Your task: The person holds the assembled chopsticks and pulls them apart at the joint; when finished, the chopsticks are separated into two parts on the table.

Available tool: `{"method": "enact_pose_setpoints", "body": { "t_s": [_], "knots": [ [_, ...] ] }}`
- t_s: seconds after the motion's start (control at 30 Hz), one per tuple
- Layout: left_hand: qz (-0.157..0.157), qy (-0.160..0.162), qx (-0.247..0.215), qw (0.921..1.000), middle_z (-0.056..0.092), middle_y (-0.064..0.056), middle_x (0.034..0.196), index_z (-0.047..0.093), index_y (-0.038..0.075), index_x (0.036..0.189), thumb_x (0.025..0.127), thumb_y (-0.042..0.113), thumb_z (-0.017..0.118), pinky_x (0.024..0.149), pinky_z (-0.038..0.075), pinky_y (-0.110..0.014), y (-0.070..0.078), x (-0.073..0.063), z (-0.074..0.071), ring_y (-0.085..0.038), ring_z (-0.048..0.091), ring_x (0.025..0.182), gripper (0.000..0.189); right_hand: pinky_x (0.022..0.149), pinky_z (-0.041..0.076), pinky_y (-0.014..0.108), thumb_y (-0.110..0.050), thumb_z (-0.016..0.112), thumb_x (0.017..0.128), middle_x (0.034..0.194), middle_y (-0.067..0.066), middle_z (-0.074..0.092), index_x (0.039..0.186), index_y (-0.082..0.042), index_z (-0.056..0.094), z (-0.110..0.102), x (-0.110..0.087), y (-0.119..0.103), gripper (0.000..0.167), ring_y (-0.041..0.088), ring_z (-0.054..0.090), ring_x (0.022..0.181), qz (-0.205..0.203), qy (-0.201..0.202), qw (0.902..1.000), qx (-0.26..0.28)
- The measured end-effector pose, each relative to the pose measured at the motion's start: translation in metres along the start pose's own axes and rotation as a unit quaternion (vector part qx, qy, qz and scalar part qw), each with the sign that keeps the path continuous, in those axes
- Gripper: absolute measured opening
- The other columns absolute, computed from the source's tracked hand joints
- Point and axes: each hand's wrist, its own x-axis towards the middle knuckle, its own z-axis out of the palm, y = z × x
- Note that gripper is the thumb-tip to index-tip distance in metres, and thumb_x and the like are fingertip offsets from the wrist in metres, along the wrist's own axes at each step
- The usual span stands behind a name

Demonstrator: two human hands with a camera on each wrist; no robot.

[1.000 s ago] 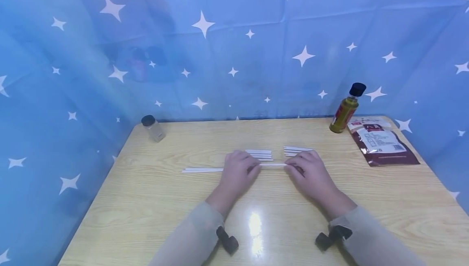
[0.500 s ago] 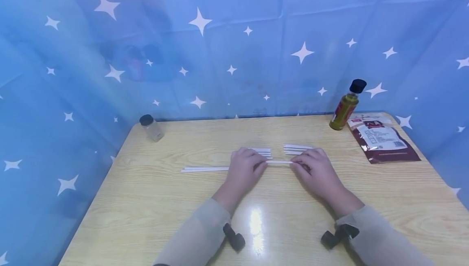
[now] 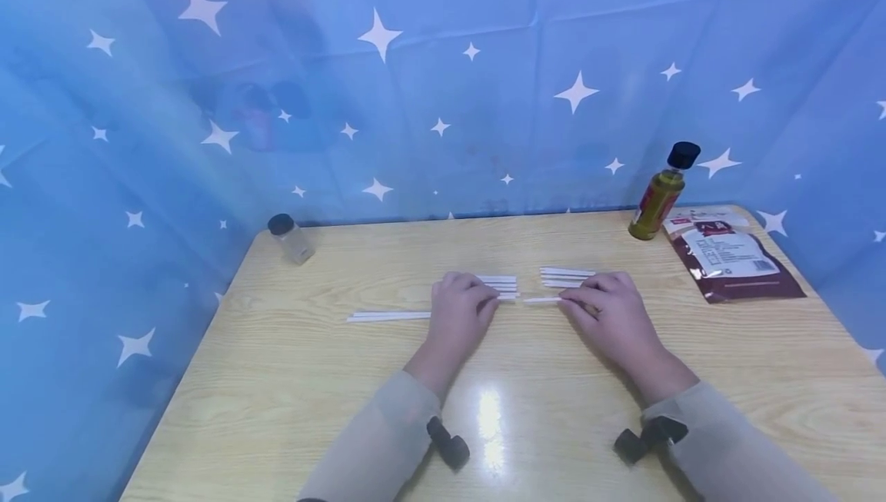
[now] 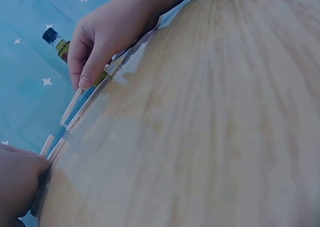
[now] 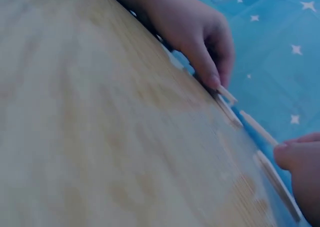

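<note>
Two thin white stick pieces lie end to end with a small gap between them. My left hand (image 3: 458,321) pinches the left piece (image 3: 509,297), whose short end juts past the fingertips. The right piece (image 3: 543,300) is pinched between the thumb and fingers of my right hand (image 3: 618,321). In the right wrist view both pieces, the left one (image 5: 226,94) and the right one (image 5: 257,127), stand slightly above the table. Just behind the hands lie two groups of short white sticks, a left group (image 3: 500,282) and a right group (image 3: 564,275). Each group is partly hidden by a hand.
Longer white sticks (image 3: 388,316) lie left of my left hand. A black-capped jar (image 3: 294,244) stands at the back left of the wooden table (image 3: 277,410). At the back right are an oil bottle (image 3: 657,202) and a brown-and-white packet (image 3: 734,260). A starred blue curtain (image 3: 415,87) hangs behind.
Earlier one unbroken white stick ran between my two hands. Now it is in two pieces, one in each hand, with a gap between. Both hands have shifted slightly right.
</note>
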Motion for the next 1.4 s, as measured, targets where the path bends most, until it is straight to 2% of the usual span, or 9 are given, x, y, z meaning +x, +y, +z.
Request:
{"method": "enact_pose_setpoints", "body": {
  "t_s": [0.17, 0.3, 0.63, 1.03, 1.4],
  "knots": [
    [0.0, 0.006, 0.006, 1.0, 0.073, 0.01, 0.103, 0.085, 0.029, 0.105, 0.096, 0.033, 0.083, 0.089, 0.043, -0.038, 0.001, 0.001, 0.002, -0.015, 0.058, 0.105, 0.01, 0.086, 0.038, 0.047, -0.009, 0.09, 0.085, 0.097, 0.01, 0.069, 0.101, -0.014, 0.086, -0.009, 0.0, 0.012, 0.016, 0.033, 0.052, 0.1, 0.014, 0.019, 0.9997, -0.006],
    [0.004, 0.005, 0.012, 0.9999, 0.074, 0.009, 0.103, 0.085, 0.03, 0.104, 0.095, 0.033, 0.083, 0.089, 0.045, -0.04, 0.001, 0.001, 0.001, -0.016, 0.059, 0.106, 0.009, 0.084, 0.037, 0.048, -0.007, 0.09, 0.084, 0.098, 0.013, 0.07, 0.099, -0.012, 0.086, -0.011, 0.001, 0.018, 0.017, 0.036, 0.052, 0.098, 0.007, 0.028, 0.9996, -0.003],
    [-0.011, -0.003, 0.002, 0.9999, 0.073, 0.008, 0.104, 0.085, 0.029, 0.105, 0.095, 0.032, 0.084, 0.09, 0.044, -0.04, 0.001, 0.002, -0.004, -0.017, 0.059, 0.107, 0.011, 0.086, 0.036, 0.049, -0.009, 0.09, 0.085, 0.1, 0.015, 0.07, 0.098, -0.012, 0.086, -0.008, 0.004, 0.019, 0.014, 0.036, 0.052, 0.1, 0.024, 0.012, 0.9996, -0.006],
    [-0.021, 0.002, -0.022, 0.9995, 0.073, 0.009, 0.105, 0.085, 0.028, 0.106, 0.094, 0.027, 0.085, 0.089, 0.044, -0.039, 0.002, 0.002, -0.001, -0.017, 0.06, 0.107, 0.012, 0.085, 0.035, 0.048, -0.008, 0.09, 0.085, 0.097, 0.013, 0.069, 0.095, -0.011, 0.086, -0.007, 0.003, 0.021, 0.011, 0.034, 0.051, 0.098, 0.041, 0.01, 0.9991, -0.004],
    [-0.001, 0.066, -0.064, 0.9957, 0.07, 0.001, 0.106, 0.085, 0.02, 0.099, 0.093, 0.017, 0.081, 0.088, 0.044, -0.045, 0.001, -0.001, 0.002, -0.022, 0.061, 0.104, 0.008, 0.088, 0.035, 0.051, -0.008, 0.091, 0.084, 0.094, 0.012, 0.07, 0.093, -0.011, 0.085, -0.006, 0.005, 0.023, 0.012, 0.033, 0.055, 0.095, 0.037, 0.017, 0.9991, -0.007]
  ]
}}
